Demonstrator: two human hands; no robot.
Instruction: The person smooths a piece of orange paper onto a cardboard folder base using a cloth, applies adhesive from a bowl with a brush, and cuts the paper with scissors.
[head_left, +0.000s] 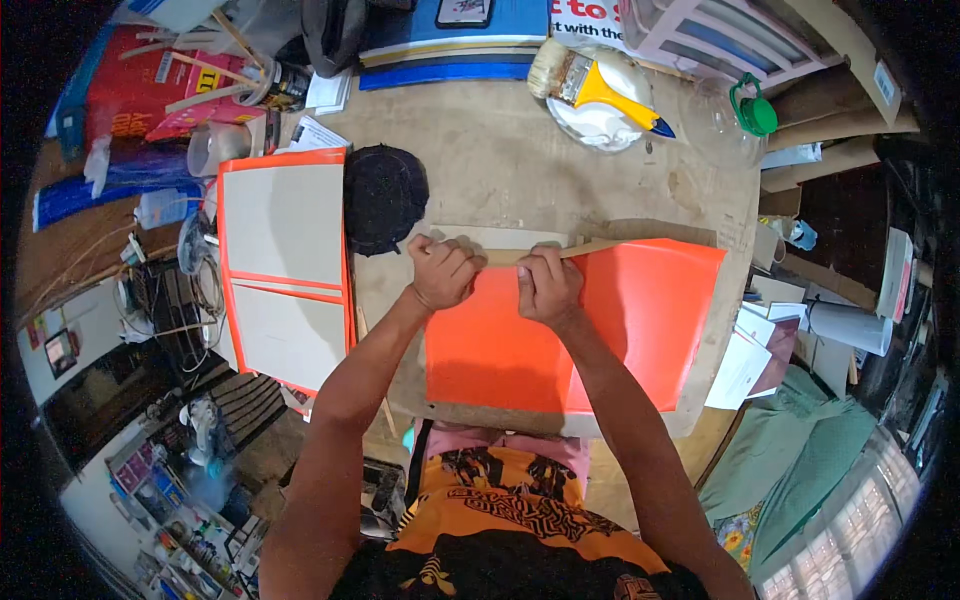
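Note:
A glossy orange cover sheet (495, 337) lies in front of me on brown board. My left hand (448, 271) is curled at its top left corner, fingers bent down onto the edge. At the middle of the top edge, my right hand (551, 283) pinches the rim, with a tan strip (506, 257) running between the two hands and on to the right. The right part of the orange sheet's far edge looks slightly raised. Left of my arms are grey boards with orange borders (285, 221), beside a round black cloth pad (386, 199).
Towards the back stands a tub of white paste (606, 116) with a yellow-handled brush (600, 90) across it. A clear bottle with a green cap (757, 116) is at the back right. Blue books (450, 71) and a jar of sticks (259, 86) line the far side.

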